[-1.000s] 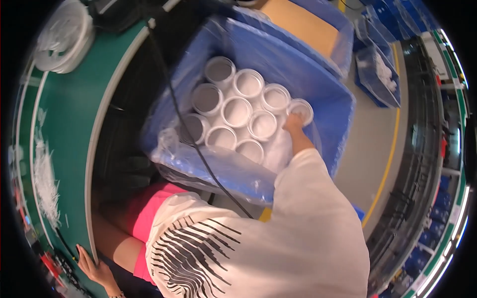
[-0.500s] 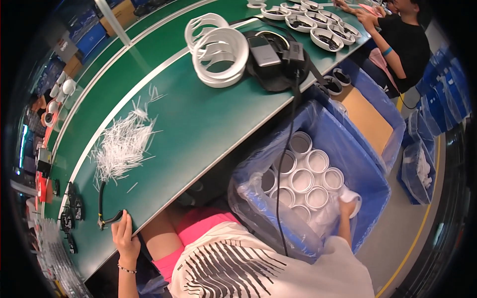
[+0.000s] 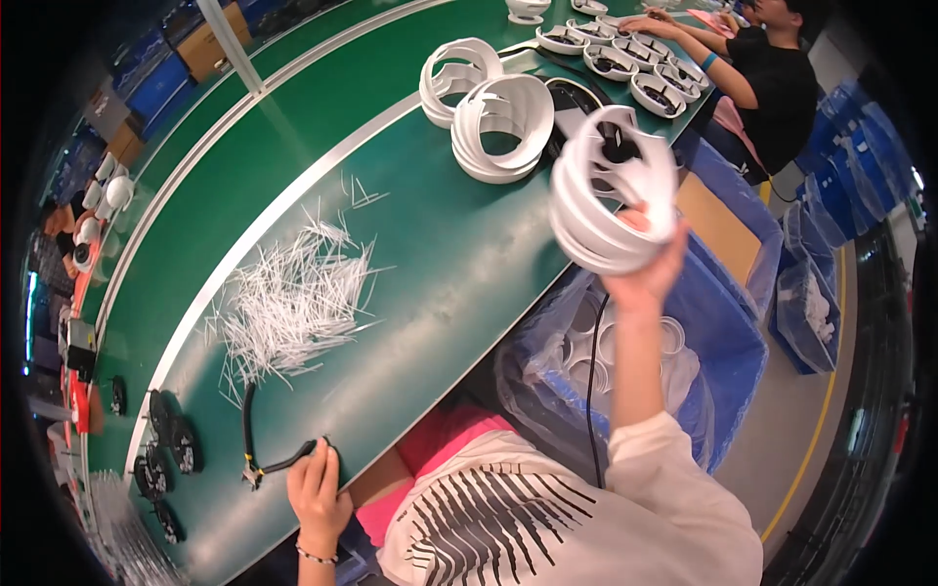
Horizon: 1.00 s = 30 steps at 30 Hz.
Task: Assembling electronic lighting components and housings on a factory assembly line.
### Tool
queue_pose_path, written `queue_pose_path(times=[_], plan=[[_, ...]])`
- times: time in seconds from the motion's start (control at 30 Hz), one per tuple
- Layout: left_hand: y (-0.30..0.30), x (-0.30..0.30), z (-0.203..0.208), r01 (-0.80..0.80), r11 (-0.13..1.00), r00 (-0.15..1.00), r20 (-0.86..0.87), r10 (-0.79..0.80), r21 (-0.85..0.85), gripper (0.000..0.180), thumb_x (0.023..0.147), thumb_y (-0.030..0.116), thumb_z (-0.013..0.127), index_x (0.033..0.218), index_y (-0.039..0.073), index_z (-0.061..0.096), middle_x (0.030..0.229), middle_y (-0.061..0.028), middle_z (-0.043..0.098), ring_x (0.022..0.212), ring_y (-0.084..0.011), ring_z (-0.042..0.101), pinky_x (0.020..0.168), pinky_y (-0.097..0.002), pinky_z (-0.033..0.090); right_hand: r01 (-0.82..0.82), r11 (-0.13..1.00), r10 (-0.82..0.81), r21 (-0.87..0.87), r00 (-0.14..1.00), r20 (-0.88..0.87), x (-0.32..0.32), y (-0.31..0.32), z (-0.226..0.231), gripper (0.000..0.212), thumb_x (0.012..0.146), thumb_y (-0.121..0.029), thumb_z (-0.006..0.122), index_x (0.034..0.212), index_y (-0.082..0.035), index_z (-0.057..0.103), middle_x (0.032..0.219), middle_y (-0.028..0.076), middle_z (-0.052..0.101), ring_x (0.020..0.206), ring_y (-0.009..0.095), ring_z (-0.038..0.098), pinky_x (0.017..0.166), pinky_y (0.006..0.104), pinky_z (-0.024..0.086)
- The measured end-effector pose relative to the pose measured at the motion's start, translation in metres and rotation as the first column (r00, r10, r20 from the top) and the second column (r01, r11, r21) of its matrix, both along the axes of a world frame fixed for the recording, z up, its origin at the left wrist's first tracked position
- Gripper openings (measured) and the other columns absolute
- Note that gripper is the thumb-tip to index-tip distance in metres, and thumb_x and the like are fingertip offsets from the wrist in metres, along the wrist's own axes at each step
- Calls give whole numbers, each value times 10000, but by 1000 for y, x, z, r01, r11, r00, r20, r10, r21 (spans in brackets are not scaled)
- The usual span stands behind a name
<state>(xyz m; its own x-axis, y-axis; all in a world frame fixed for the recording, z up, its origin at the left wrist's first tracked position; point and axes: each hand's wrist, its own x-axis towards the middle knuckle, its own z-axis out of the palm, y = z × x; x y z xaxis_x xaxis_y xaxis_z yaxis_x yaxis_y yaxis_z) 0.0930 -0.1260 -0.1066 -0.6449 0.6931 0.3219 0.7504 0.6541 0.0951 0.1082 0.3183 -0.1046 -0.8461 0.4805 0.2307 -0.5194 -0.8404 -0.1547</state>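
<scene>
white ring housing (image 3: 578, 210), upper right: now lifted from bin (image 3: 728, 327), clamped in right hand (image 3: 649, 279), retrieval apparently done; left hand (image 3: 320, 493), lower centre, at pliers (image 3: 251, 473), grip unclear.

The held white rings (image 3: 586, 234) are looking like smooth moulded plastic with a soft sheen (motion blur is hiding any finer texture), and the resting white rings (image 3: 472, 154) are showing a similar satin finish. The green tabletop (image 3: 440, 269) is gleaming in patches, smooth and faintly glossy. The thin white strips (image 3: 288, 305) are looking like plastic. The pliers (image 3: 253, 474) are combining dark sleeved handles with a metal-looking head. Crinkled, shiny, see-through film (image 3: 532, 363) is lining the blue bin (image 3: 733, 337); the brown board (image 3: 721, 230) is appearing matt, like cardboard. The white top (image 3: 674, 498) and pink shorts (image 3: 454, 435) are looking like matt cloth.
</scene>
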Motion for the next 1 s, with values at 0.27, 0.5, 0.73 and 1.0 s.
queue_pose_path(times=[0.27,0.5,0.73,1.0], plan=[[-6,-1,-3,35,998,997,60,-37,44,421,558,-55,497,974,-55,563,1090,-148,552,791,-287,523,686,-363,403,171,971,-230,168,864,448,-26,-6,-11,385,840,-327,529,1067,-17,503,958,109,592,883,223,558,797,341,442],[-9,3,1,0,1000,993,116,-2,19,551,486,-95,474,1032,-61,537,1133,-156,524,875,-319,487,795,-393,397,591,603,-798,537,462,388,-47,-36,-32,610,887,-214,449,1334,6,98,1410,167,74,1297,222,129,1041,307,133],[-4,-3,-12,29,1000,998,57,-29,-9,421,603,-58,481,1018,-55,548,1107,-176,538,834,-325,511,749,-389,419,518,392,-902,761,380,206,-50,-39,-34,650,908,-351,347,1354,-32,0,1428,107,-7,1317,204,-1,1058,345,15],[-1,-3,-10,44,996,998,-33,-47,-81,423,668,-92,478,1087,-58,519,1116,-185,533,854,-324,510,761,-394,425,208,250,-968,945,42,247,140,35,-93,336,904,-248,400,1129,-5,456,1125,108,498,988,226,506,862,328,395]])
